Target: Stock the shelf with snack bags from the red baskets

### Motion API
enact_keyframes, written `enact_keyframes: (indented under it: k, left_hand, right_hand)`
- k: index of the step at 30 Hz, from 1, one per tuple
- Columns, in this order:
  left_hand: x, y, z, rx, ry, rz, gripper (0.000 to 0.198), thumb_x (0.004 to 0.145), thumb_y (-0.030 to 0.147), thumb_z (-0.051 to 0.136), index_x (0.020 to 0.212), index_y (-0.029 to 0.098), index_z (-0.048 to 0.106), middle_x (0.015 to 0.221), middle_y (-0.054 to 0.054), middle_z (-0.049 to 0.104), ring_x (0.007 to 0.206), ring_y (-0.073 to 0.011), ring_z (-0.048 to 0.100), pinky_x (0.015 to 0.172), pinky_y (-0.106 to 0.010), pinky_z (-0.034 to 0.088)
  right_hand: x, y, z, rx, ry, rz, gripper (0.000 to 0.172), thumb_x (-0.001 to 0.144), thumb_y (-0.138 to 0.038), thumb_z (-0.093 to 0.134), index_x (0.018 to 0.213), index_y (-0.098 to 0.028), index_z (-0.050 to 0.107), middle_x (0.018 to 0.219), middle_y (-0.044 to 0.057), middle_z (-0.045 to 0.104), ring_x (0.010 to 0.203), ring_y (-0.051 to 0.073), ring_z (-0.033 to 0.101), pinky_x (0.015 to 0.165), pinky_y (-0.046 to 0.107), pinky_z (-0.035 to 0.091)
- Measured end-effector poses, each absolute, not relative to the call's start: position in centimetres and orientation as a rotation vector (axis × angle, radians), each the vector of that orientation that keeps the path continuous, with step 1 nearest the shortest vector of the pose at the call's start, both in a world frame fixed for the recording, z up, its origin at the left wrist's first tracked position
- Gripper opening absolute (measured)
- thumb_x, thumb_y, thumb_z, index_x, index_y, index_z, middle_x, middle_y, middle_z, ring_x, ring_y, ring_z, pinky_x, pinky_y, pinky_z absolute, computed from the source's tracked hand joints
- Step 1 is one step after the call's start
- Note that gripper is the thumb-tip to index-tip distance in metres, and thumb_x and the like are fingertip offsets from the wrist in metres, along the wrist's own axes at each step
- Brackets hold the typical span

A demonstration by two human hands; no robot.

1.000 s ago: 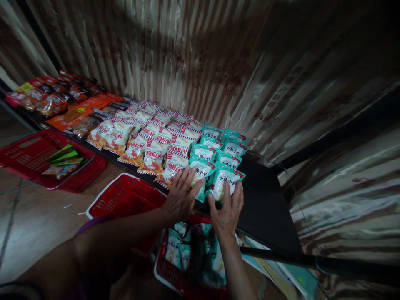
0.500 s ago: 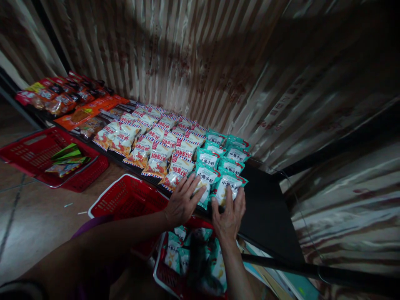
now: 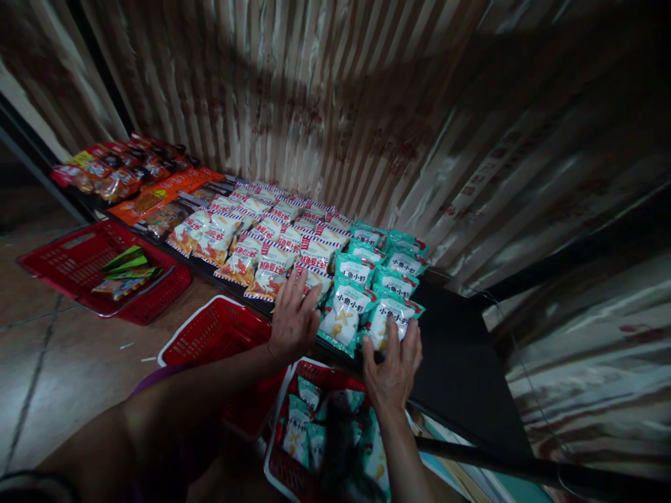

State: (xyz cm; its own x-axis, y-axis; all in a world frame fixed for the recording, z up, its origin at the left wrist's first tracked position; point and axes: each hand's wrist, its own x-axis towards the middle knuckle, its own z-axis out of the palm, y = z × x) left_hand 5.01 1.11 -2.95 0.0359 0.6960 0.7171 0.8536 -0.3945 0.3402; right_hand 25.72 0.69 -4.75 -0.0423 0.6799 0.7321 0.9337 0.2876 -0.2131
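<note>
Several teal and white snack bags (image 3: 346,311) lie in two columns on a black shelf (image 3: 461,363). My right hand (image 3: 393,363) rests on the front bag of the right column (image 3: 391,321), its fingers apart. Over the front edge of the white and orange bags (image 3: 270,269), my left hand (image 3: 294,318) touches the nearest one with spread fingers and grips nothing. Below the shelf, a red basket with a white rim (image 3: 275,426) contains more teal bags (image 3: 298,429), partly in shadow.
Red basket (image 3: 162,297) with green packets stands on the floor at left; another red basket (image 3: 210,328) is beside it. Orange packs (image 3: 157,195) and red snack bags (image 3: 112,171) fill the shelf's far left. A pleated curtain (image 3: 335,105) hangs behind.
My left hand has moved left, off the front teal bag and onto the white and orange bags. My right hand stays on its teal bag. The view has shifted slightly.
</note>
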Motion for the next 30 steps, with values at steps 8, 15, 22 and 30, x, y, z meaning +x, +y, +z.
enact_keyframes:
  k: [8,15,22,30]
  left_hand:
    - [5.2,1.7,-3.8,-2.131,-1.728,-1.232,0.054,0.081,0.03,0.056,0.132,0.018,0.04,0.153,-0.016,0.019,0.141,-0.0307,0.018,0.105,-0.054,0.031]
    - [5.0,2.3,-4.4,-2.056,-1.664,-1.325,0.051,0.083,0.016,0.049,0.132,0.016,0.038,0.152,-0.015,0.023,0.141,-0.0262,0.021,0.106,-0.048,0.035]
    - [5.0,2.6,-4.4,-2.036,-1.604,-1.411,0.053,0.085,0.012,0.042,0.137,0.016,0.033,0.153,-0.015,0.02,0.141,-0.0251,0.018,0.109,-0.048,0.033]
    - [5.3,3.1,-4.0,-1.971,-1.596,-1.497,0.049,0.086,0.01,0.039,0.134,0.016,0.034,0.153,-0.015,0.019,0.142,-0.0252,0.013,0.11,-0.05,0.03]
  right_hand:
    - [25.6,0.7,-4.7,-1.465,-1.79,-0.418,0.059,0.087,-0.038,0.053,0.14,-0.018,0.036,0.151,0.019,0.023,0.137,0.035,0.027,0.103,0.056,0.033]
    - [25.5,0.6,-4.7,-1.481,-1.787,-0.404,0.059,0.088,-0.039,0.052,0.14,-0.018,0.035,0.151,0.019,0.023,0.136,0.035,0.027,0.102,0.056,0.034]
    - [25.5,0.6,-4.7,-1.495,-1.78,-0.381,0.058,0.089,-0.039,0.05,0.14,-0.017,0.037,0.151,0.019,0.024,0.136,0.035,0.027,0.102,0.057,0.033]
    - [25.5,0.7,-4.8,-1.495,-1.771,-0.399,0.058,0.087,-0.038,0.053,0.139,-0.017,0.038,0.15,0.019,0.026,0.135,0.035,0.029,0.102,0.056,0.035]
